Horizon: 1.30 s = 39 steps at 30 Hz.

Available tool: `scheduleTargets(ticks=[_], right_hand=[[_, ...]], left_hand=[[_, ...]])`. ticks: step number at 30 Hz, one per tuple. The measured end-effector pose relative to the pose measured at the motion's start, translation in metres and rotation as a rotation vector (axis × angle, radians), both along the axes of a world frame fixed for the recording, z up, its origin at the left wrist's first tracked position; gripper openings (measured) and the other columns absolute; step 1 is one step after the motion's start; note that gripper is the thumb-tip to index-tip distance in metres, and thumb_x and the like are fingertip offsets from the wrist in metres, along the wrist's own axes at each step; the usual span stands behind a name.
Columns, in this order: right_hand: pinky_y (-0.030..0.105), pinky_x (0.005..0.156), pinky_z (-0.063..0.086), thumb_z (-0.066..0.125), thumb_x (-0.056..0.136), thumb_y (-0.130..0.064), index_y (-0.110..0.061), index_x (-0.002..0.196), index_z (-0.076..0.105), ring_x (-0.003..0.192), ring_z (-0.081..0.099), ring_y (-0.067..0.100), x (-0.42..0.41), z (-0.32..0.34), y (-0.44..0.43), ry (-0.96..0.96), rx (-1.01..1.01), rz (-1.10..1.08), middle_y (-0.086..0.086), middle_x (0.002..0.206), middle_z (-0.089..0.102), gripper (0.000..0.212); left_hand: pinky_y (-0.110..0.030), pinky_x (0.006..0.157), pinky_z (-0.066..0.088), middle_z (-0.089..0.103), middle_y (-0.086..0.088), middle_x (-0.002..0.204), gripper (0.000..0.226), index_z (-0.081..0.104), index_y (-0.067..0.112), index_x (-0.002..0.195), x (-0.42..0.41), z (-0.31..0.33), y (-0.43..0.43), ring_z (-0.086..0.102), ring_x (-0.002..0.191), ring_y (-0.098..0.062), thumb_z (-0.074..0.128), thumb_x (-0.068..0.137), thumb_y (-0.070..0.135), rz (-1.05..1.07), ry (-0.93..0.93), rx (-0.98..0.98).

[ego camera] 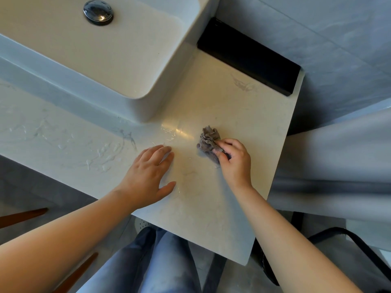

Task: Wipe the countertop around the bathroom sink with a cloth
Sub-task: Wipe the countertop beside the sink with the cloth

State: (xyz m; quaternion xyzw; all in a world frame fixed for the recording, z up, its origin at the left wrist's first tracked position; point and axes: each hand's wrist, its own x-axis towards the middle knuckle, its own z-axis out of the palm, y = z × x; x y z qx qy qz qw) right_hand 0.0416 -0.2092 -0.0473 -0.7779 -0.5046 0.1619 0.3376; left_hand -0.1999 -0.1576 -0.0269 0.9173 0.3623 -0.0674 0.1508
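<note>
Head view: sink [146,108] at the top, countertop [232,106] spreading below it.
Cloth [208,142]: grey wad on the countertop, right of the sink's front corner.
Right hand [234,161]: fingers curled round the cloth.
Left hand [148,174]: flat, fingers straight, resting before the sink — holding nothing.
Risk: wet streaks [101,157] before the sink may only smear — the bunched wad covers little.

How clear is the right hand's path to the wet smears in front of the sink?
Probably not clear: the left hand lies flat on the countertop between the smears and the cloth in the right hand.
</note>
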Motion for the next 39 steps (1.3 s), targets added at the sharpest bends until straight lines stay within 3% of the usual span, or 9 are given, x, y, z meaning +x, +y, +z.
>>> scheduleTargets(ticks=[7, 10, 15, 17, 21, 30, 35, 39], right_hand=[[0.015, 0.076, 0.045, 0.07, 0.08, -0.009, -0.006, 0.101, 0.073, 0.087, 0.06, 0.015, -0.013, 0.02, -0.023, 0.052, 0.011, -0.036, -0.004, 0.095, 0.063, 0.021], [0.01, 0.074, 0.043, 0.069, 0.08, -0.011, -0.004, 0.098, 0.073, 0.084, 0.06, 0.015, 0.011, 0.041, -0.012, 0.037, 0.087, -0.085, 0.005, 0.095, 0.066, 0.019], [0.004, 0.073, 0.04, 0.069, 0.083, -0.014, -0.004, 0.104, 0.071, 0.084, 0.057, 0.011, 0.067, 0.044, 0.015, -0.056, 0.044, -0.132, 0.004, 0.099, 0.064, 0.024], [0.008, 0.078, 0.043, 0.069, 0.084, -0.017, -0.004, 0.107, 0.07, 0.088, 0.058, 0.012, 0.086, 0.036, 0.025, -0.058, 0.02, -0.157, 0.007, 0.104, 0.064, 0.027], [0.031, 0.087, 0.051, 0.067, 0.085, -0.017, -0.004, 0.109, 0.069, 0.093, 0.06, 0.018, 0.104, 0.016, 0.038, -0.048, -0.02, -0.174, 0.011, 0.107, 0.064, 0.027], [0.04, 0.087, 0.051, 0.067, 0.084, -0.017, -0.004, 0.11, 0.068, 0.099, 0.061, 0.025, 0.091, -0.005, 0.017, -0.03, 0.002, -0.136, 0.01, 0.112, 0.063, 0.029], [0.032, 0.083, 0.051, 0.068, 0.084, -0.015, -0.006, 0.11, 0.069, 0.098, 0.06, 0.022, 0.063, -0.004, -0.019, -0.022, 0.008, -0.079, 0.005, 0.108, 0.063, 0.027], [0.033, 0.079, 0.051, 0.067, 0.083, -0.012, -0.008, 0.107, 0.071, 0.095, 0.059, 0.021, 0.039, -0.005, -0.049, -0.034, 0.027, -0.023, 0.003, 0.104, 0.064, 0.024]], left_hand=[[-0.043, 0.107, 0.03, 0.048, -0.013, 0.138, 0.078, 0.05, 0.005, 0.134, -0.001, -0.001, 0.0, 0.043, 0.128, -0.033, 0.039, 0.08, 0.061, -0.014, -0.008, 0.008], [-0.043, 0.108, 0.03, 0.048, -0.013, 0.139, 0.079, 0.05, 0.005, 0.134, 0.001, -0.002, -0.001, 0.042, 0.129, -0.033, 0.039, 0.08, 0.062, -0.009, -0.014, 0.007], [-0.042, 0.109, 0.029, 0.048, -0.013, 0.138, 0.081, 0.051, 0.004, 0.133, 0.003, -0.007, -0.004, 0.041, 0.128, -0.033, 0.042, 0.079, 0.063, 0.007, -0.037, 0.02], [-0.042, 0.109, 0.029, 0.047, -0.012, 0.139, 0.082, 0.051, 0.004, 0.133, 0.003, -0.01, -0.005, 0.04, 0.129, -0.032, 0.043, 0.078, 0.064, 0.016, -0.05, 0.028], [-0.042, 0.109, 0.029, 0.046, -0.011, 0.14, 0.082, 0.049, 0.005, 0.134, 0.004, -0.013, -0.007, 0.038, 0.13, -0.031, 0.042, 0.079, 0.065, 0.039, -0.068, 0.047], [-0.041, 0.107, 0.033, 0.051, -0.009, 0.133, 0.079, 0.055, 0.005, 0.128, 0.02, -0.005, -0.016, 0.042, 0.126, -0.029, 0.04, 0.079, 0.066, 0.18, -0.096, 0.081], [-0.047, 0.112, 0.03, 0.045, -0.012, 0.14, 0.081, 0.046, 0.003, 0.135, 0.019, -0.003, -0.034, 0.038, 0.132, -0.03, 0.041, 0.082, 0.063, 0.172, -0.091, 0.042], [-0.046, 0.113, 0.028, 0.045, -0.011, 0.14, 0.076, 0.047, 0.004, 0.135, 0.016, 0.002, -0.067, 0.039, 0.133, -0.027, 0.042, 0.084, 0.06, 0.174, -0.15, 0.02]])
